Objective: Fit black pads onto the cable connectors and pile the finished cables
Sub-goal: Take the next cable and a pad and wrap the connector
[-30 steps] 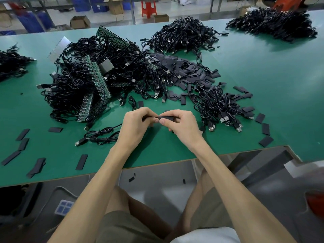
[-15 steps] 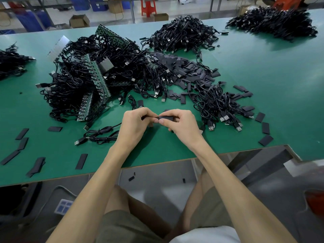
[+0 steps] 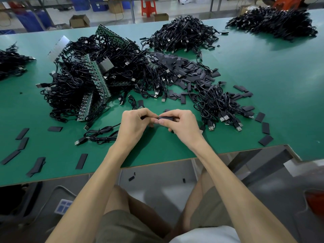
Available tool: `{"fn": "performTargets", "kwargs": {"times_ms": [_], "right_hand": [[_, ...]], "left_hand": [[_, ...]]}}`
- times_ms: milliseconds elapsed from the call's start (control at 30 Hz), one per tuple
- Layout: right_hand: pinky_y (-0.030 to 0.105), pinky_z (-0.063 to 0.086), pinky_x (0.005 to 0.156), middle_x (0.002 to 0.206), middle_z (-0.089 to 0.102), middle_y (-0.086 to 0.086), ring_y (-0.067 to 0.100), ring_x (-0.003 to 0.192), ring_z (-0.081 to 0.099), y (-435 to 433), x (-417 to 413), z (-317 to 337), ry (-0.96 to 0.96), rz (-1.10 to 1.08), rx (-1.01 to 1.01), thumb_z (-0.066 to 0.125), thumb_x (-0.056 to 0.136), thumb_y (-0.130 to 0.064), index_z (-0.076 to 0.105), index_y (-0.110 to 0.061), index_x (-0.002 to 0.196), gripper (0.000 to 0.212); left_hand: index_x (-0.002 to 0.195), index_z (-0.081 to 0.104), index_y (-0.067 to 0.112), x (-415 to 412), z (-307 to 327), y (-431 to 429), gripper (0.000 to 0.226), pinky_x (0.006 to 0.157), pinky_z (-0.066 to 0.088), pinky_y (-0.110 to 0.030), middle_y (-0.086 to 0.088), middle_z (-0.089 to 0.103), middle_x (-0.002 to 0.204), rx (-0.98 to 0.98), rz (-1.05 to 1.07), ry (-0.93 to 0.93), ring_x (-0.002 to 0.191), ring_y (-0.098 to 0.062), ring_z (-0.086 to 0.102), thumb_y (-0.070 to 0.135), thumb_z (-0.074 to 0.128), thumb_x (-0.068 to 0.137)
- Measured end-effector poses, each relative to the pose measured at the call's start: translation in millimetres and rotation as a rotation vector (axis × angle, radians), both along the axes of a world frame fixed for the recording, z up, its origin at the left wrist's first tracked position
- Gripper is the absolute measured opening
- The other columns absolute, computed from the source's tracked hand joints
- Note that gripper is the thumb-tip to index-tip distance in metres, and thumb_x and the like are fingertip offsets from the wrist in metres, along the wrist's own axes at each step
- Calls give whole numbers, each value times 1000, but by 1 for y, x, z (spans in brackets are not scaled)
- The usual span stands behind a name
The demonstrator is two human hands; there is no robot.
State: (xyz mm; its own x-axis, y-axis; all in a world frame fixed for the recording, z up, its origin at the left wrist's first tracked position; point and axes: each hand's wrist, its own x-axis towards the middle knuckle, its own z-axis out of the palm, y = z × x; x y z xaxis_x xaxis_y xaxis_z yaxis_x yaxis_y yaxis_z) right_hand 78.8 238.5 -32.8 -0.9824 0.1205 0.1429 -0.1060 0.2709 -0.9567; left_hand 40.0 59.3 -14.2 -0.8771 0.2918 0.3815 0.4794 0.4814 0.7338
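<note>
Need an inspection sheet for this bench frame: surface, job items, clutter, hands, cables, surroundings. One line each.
Surface: green table, its front corner cut off at right.
Job's things: black pad held between both hands; heap of loose pads beyond them.
Clutter: green circuit boards tangled in the big cable heap; stray pads at front left.
Grippers: left hand pinches a cable end; right hand pinches the black pad.
Cables: coiled cable beside the left hand; small pile right of the right hand; far pile; far-right pile.
Surroundings: red stool, cardboard box, blue crates behind the table; dropped pads on the floor.
</note>
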Motion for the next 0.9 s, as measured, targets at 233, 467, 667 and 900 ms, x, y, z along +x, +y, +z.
{"fn": "performTargets", "kwargs": {"times_ms": [233,467,667,900], "right_hand": [[20,49,59,78,74,-12,7,59,62,0,-1,1,2,3,14,82,86,-26,81,-18,102,18],[21,43,56,67,69,-3,11,53,58,-3,-2,3,2,-43,-51,54,106,-21,75,-13,107,23],[23,45,57,61,65,0,14,48,52,-1,-3,2,50,-95,-132,55,105,-13,72,-11,107,17],[22,45,58,64,65,-4,11,54,52,4,-3,1,120,-250,-269,51,108,-18,71,-16,102,21]], "left_hand": [[85,78,14,-1,-2,1,20,60,44,-7,25,69,65,-18,7,-5,61,-2,67,-5,72,84],[87,76,8,-2,-4,1,14,64,44,-7,17,68,69,-23,35,68,65,1,66,-6,73,85],[92,75,16,-1,-4,3,8,74,50,-24,11,72,79,-50,11,125,76,-11,66,11,78,87],[118,69,19,-4,-7,3,27,105,35,-30,6,70,117,-251,100,281,113,-18,58,13,73,92]]}}
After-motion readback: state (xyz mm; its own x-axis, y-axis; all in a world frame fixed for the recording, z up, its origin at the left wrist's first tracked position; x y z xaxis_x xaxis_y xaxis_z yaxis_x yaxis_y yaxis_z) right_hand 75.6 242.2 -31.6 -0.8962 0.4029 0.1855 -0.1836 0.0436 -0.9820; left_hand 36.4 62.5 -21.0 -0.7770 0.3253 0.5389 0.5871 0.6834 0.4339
